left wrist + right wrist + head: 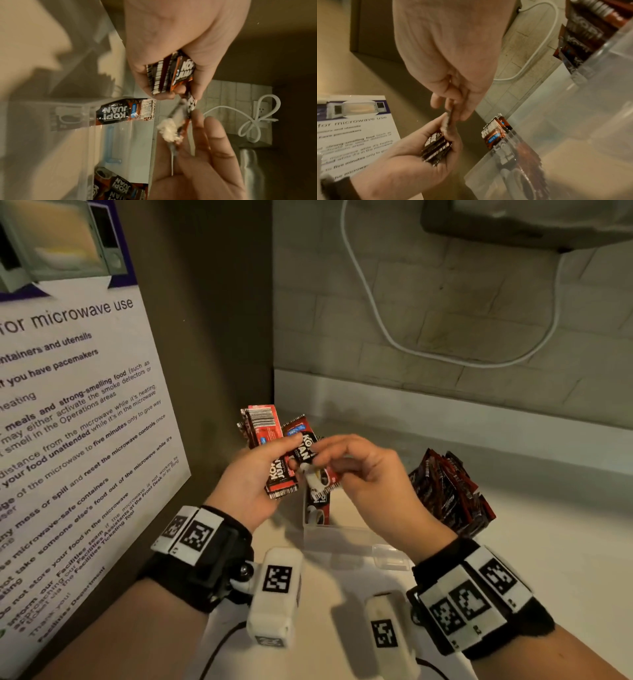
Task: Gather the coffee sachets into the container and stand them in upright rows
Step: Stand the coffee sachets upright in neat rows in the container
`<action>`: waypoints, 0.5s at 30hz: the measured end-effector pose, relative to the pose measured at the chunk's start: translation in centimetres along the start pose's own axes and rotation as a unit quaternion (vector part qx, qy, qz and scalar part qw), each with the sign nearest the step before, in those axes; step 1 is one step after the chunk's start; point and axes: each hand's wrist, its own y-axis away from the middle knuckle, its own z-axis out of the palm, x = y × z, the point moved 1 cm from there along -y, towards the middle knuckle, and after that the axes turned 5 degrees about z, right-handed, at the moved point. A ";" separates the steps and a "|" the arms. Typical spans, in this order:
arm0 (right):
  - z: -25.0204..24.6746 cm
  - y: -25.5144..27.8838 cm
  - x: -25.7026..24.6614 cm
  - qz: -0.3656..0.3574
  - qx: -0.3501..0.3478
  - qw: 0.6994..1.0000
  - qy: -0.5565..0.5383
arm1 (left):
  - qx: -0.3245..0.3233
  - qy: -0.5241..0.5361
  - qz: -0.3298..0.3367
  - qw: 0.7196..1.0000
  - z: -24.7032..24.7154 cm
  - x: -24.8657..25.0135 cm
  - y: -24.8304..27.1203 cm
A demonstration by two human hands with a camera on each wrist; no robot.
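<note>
Nearest the person, the left hand [251, 474] is curled round a small stack of coffee sachets [267, 446], thumb on top, and the right hand [356, 470] pinches one sachet [306, 447] at the stack's edge between thumb and fingertips. The sachets look light, thin and glossy, so they probably slide over one another and bend easily. A pinch on the crimped end seam, or a squeeze across the flat faces of a squared stack, seems the safest hold.

Just beyond the hands stands the clear container [342, 530] on the pale counter [548, 542], with a few sachets upright against its left wall [496, 129]. Most of its floor looks free, though its thin walls are hard to see and easy to clip.

To the right, a loose pile of sachets [448, 491] leans at the container's side. Behind, the tiled wall and a white cable [376, 313] close the space; a microwave notice [75, 405] hems in the left.
</note>
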 end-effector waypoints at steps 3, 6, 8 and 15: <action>-0.4 -0.2 0.0 0.061 0.060 0.996 -0.027 | 0.014 -0.041 0.032 0.999 0.0 -0.1 0.1; -0.2 -0.9 0.5 0.098 0.066 0.991 0.067 | 0.001 -0.085 0.069 0.994 0.8 -0.3 0.7; 0.0 -1.2 0.9 0.120 0.061 0.986 0.095 | 0.009 -0.099 0.071 0.992 0.9 -0.4 0.9; -1.2 -1.2 3.6 0.276 0.114 0.954 0.020 | 0.049 -0.152 0.060 0.985 -1.6 -1.4 0.5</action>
